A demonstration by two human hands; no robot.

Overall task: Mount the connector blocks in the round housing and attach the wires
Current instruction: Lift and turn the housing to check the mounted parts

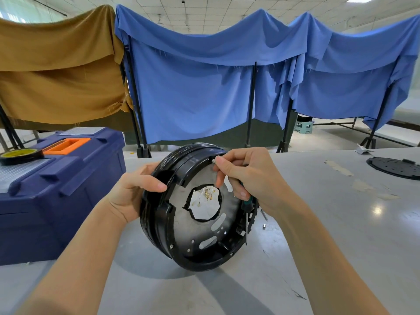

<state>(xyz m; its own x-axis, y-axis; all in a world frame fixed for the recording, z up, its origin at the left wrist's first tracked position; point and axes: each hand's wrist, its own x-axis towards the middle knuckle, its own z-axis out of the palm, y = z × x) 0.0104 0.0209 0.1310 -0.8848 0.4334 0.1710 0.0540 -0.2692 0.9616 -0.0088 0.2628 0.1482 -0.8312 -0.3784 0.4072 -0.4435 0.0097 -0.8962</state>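
Observation:
The round black housing (172,226) stands tilted on its edge on the grey table, its open side facing me. Its grey metal base plate has a central hole, through which small gold terminals (208,193) on white paper show. My left hand (131,192) grips the housing's upper left rim, thumb over the edge. My right hand (245,176) pinches a small silver part (214,160) at the top inner rim with thumb and forefinger. A green-handled screwdriver (247,209) is tucked under the same hand's other fingers, its shaft pointing down.
A dark blue toolbox (68,178) with an orange handle stands at the left, with a roll of black tape (20,155) on its lid. A black round cover (395,167) lies at the far right. Small silver parts (264,220) lie right of the housing. Draped cloths hang behind.

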